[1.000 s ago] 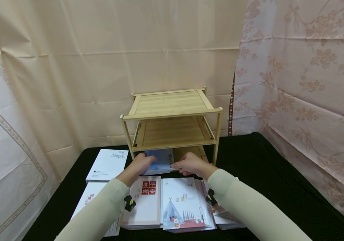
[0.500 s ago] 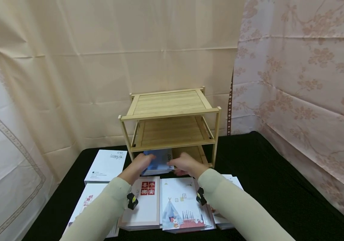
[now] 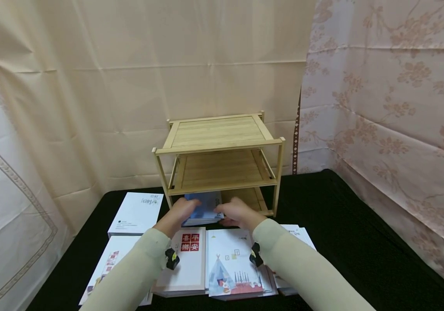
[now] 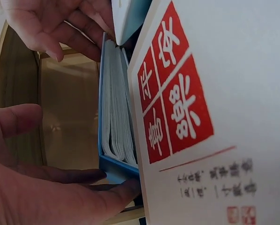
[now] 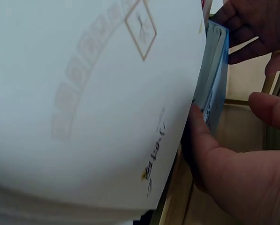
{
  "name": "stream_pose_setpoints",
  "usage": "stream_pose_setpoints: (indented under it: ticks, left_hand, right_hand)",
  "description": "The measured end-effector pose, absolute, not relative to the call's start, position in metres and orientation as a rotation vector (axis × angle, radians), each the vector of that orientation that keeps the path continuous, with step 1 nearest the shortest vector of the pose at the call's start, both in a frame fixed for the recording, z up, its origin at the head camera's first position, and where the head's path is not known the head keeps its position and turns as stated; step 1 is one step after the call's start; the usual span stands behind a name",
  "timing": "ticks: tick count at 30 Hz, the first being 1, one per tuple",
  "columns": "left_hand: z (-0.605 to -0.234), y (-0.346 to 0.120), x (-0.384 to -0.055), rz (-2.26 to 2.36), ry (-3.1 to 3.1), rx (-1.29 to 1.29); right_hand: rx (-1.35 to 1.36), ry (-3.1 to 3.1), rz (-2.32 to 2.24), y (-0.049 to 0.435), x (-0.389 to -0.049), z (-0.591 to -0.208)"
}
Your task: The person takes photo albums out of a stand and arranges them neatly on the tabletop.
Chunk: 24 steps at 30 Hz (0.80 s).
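Note:
A blue photo album (image 3: 205, 208) lies at the bottom shelf of the wooden rack, cover up, its white page block facing the front. My left hand (image 3: 181, 211) is at its left side; in the left wrist view the fingertips (image 4: 125, 187) touch the album's end while the thumb stays off the cover. On the opposite side, my right hand (image 3: 239, 212) has its fingers (image 5: 203, 131) against the album, with the thumb raised clear. Neither hand curls round it. Just in front are a white album with red characters (image 3: 184, 270) and one with a tent picture (image 3: 229, 268).
The three-tier wooden rack (image 3: 219, 147) stands at the back, its middle shelf low over my hands. More white albums (image 3: 136, 212) are stacked at the left, and others (image 3: 303, 235) lie partly under my right sleeve. Black cloth (image 3: 346, 229) covers the table.
My right hand has moved left, in against the album's right side. My left hand has stayed at the left side. The album has barely shifted.

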<state>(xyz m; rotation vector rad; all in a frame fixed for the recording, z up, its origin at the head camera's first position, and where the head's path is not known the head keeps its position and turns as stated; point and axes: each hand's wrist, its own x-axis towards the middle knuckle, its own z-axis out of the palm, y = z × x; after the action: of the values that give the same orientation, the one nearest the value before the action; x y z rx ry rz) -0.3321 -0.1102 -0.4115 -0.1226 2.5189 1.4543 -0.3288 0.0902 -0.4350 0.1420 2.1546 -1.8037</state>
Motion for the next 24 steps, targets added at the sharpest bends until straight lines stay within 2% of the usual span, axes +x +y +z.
stream_pose_setpoints:
  ticks: [24]
  left_hand:
    - [-0.399, -0.109, -0.325, 1.567, 2.487, -0.171]
  right_hand:
    - [0.185, 2.185, -1.85, 0.099, -0.329, -0.43]
